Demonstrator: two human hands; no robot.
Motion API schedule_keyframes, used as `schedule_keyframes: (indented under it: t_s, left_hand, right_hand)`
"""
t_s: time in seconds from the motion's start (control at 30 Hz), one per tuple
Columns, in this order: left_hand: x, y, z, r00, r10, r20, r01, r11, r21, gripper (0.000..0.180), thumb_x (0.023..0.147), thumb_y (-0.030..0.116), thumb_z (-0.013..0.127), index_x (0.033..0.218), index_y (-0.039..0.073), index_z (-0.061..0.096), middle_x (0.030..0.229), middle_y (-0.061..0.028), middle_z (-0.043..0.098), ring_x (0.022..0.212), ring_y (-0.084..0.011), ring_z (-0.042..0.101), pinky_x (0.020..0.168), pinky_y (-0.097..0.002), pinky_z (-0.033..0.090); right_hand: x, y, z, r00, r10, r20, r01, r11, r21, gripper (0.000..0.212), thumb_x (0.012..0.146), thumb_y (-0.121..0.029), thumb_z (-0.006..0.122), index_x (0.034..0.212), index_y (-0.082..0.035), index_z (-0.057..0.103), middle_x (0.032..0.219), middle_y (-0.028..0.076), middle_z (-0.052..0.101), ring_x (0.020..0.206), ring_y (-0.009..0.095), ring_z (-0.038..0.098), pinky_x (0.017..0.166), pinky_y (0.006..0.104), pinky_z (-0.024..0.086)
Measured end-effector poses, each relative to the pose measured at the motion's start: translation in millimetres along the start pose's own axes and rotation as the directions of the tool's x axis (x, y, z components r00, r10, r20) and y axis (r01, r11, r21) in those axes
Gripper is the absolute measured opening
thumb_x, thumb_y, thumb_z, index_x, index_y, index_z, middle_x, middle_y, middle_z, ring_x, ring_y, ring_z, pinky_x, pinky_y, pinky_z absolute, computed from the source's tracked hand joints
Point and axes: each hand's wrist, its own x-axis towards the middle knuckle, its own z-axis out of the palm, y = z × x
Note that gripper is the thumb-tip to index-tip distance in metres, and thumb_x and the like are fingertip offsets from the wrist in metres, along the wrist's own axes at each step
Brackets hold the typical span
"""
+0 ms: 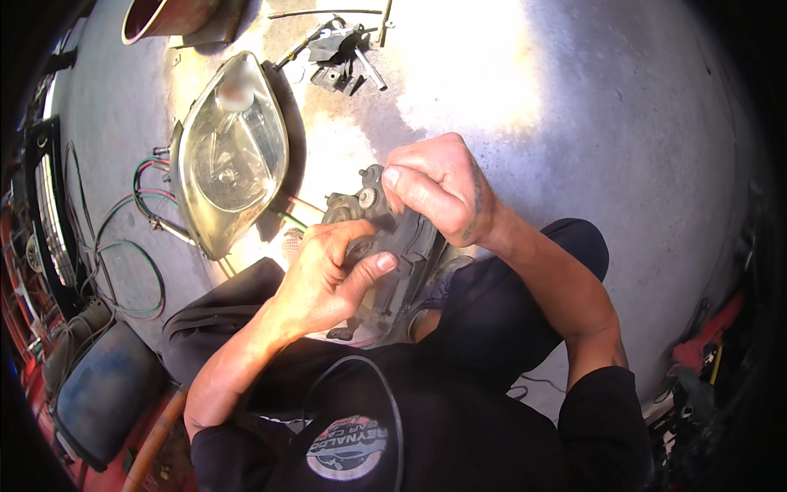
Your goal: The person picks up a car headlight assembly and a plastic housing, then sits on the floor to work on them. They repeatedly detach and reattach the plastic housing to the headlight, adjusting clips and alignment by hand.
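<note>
A grey concrete floor spreads beneath the seated person, brightly sunlit toward its far edge, with a looped red-and-green hose near its cluttered left edge. A dark housing, apparently plastic, stands tilted between the person's bent legs, nearer the floor's near edge than its far one; whether it rests on the concrete or against a leg cannot be told. If the hold on it were slack while the other side was pushed hard, it could well twist or slide away, and knuckles could scrape its edges. A clear headlamp lies to its left, close enough, I judge, to be scratched by a slip, while loose black brackets sit toward the far edge, clear of that. The left hand is half curled, thumb and forefinger apart, gripping the housing's left side. The right hand is balled at the upper end, thumb laid over folded fingers; what, if anything, it pinches is hidden.
</note>
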Motion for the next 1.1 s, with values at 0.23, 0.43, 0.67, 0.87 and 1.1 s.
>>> schedule_keyframes:
  t_s: [0.23,0.43,0.67,0.87,1.1]
  left_hand:
    - [-8,-7,-7,1.000,-0.027,-0.005,0.027,1.000,0.008,0.027,0.095,0.015,0.078,0.108,-0.007,0.069,0.082,-0.0211,0.071,0.075,-0.0333,0.072,0.072,-0.0412,0.054]
    - [2,0,-21,0.989,-0.129,0.078,0.135,0.987,-0.081,0.026,0.097,0.017,0.076,0.105,-0.007,0.070,0.075,-0.0149,0.069,0.066,-0.0212,0.065,0.065,-0.0369,0.052]
    - [25,8,-25,0.957,-0.268,0.109,0.287,0.927,-0.242,0.020,0.100,0.013,0.072,0.104,-0.006,0.071,0.074,-0.0051,0.069,0.069,-0.0101,0.060,0.064,-0.0323,0.050]
    - [54,-32,-17,0.994,-0.111,0.022,0.113,0.979,-0.172,0.032,0.099,0.031,0.074,0.105,-0.001,0.074,0.070,-0.0049,0.065,0.065,-0.0147,0.060,0.065,-0.0368,0.050]
    - [66,-44,-20,0.983,-0.164,0.083,0.178,0.960,-0.217,0.035,0.105,0.034,0.070,0.119,0.002,0.074,0.091,-0.0031,0.073,0.086,-0.0117,0.065,0.080,-0.0317,0.054]
  right_hand:
    - [8,-5,16,0.995,-0.005,-0.098,0.007,1.000,0.024,0.033,0.095,-0.013,0.058,0.065,0.002,0.054,0.060,0.018,0.053,0.052,0.032,0.052,0.055,0.0416,0.040]
    - [14,-6,19,0.989,0.062,-0.137,-0.064,0.998,-0.013,0.036,0.096,-0.018,0.057,0.066,0.001,0.055,0.059,0.017,0.054,0.051,0.028,0.052,0.055,0.0413,0.041]
    - [21,11,10,0.970,0.155,-0.189,-0.153,0.988,0.028,0.039,0.098,-0.023,0.054,0.072,0.002,0.068,0.063,0.013,0.063,0.061,0.020,0.059,0.064,0.0350,0.045]
    - [26,29,-15,0.989,0.071,-0.128,-0.094,0.978,-0.184,0.041,0.102,-0.022,0.042,0.075,0.004,0.061,0.073,0.013,0.066,0.071,0.022,0.064,0.075,0.0343,0.051]
    - [24,59,-42,0.988,0.011,-0.154,-0.055,0.956,-0.287,0.045,0.102,-0.026,0.042,0.076,0.002,0.065,0.078,0.012,0.072,0.070,0.020,0.066,0.076,0.0322,0.052]
